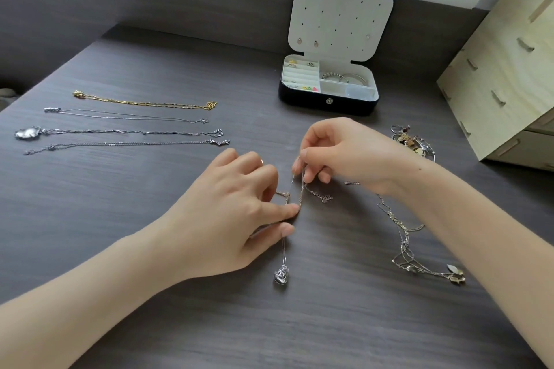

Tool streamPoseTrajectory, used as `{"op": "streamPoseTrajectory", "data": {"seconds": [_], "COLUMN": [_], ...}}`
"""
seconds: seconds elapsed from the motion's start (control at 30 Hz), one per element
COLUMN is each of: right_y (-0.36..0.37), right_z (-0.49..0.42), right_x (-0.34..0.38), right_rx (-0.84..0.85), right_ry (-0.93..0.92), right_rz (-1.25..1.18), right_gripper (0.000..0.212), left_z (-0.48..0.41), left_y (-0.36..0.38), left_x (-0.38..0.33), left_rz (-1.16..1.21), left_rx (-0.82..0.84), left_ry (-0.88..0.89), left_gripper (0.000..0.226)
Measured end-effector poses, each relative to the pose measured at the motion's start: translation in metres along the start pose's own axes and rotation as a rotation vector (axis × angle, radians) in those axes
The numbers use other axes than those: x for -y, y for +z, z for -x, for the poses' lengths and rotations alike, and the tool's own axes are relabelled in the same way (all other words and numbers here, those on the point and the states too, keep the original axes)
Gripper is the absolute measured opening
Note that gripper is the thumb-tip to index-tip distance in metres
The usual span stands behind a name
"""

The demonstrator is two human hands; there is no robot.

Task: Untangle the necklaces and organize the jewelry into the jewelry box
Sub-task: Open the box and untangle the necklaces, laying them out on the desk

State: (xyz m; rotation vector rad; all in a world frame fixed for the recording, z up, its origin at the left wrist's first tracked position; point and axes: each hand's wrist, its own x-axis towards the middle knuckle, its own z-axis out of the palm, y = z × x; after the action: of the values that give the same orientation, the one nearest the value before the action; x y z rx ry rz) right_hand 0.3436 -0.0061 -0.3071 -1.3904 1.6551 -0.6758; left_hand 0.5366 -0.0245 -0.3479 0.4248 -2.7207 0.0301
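Silver chain [301,192] pinched by fingers [284,211] of left hand [227,213], right hand [344,153]; tangle [405,252] nearby.

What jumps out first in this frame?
Centre of the dark table: the left hand and right hand each pinch a thin silver chain, whose pendant lies nearest the camera. At the left, four straightened necklaces lie in a row, the gold necklace farthest back. The open jewelry box stands at the back, and a tangled heap of chains lies at the right.
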Motion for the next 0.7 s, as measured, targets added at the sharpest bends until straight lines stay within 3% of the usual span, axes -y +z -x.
{"op": "streamPoseTrajectory", "data": {"seconds": [0.2,0.37,0.53,0.7], "right_y": [0.002,0.005,0.007,0.006], "right_z": [-0.008,-0.017,-0.017,-0.022], "right_x": [0.003,0.002,0.006,0.006], "right_rx": [0.011,-0.083,-0.073,-0.114], "right_ry": [0.071,-0.072,-0.237,-0.28], "right_rz": [-0.014,0.318,0.62,0.751], "right_gripper": [0.013,0.016,0.012,0.013], "left_z": [0.0,0.001,0.002,0.003], "left_y": [-0.002,-0.002,-0.002,-0.003], "left_x": [0.003,0.004,0.004,0.002], "left_rz": [0.114,0.193,0.263,0.345], "left_rx": [0.022,0.035,0.06,0.102], "left_ry": [0.021,0.043,0.051,0.083], "left_gripper": [0.023,0.02,0.018,0.016]}}
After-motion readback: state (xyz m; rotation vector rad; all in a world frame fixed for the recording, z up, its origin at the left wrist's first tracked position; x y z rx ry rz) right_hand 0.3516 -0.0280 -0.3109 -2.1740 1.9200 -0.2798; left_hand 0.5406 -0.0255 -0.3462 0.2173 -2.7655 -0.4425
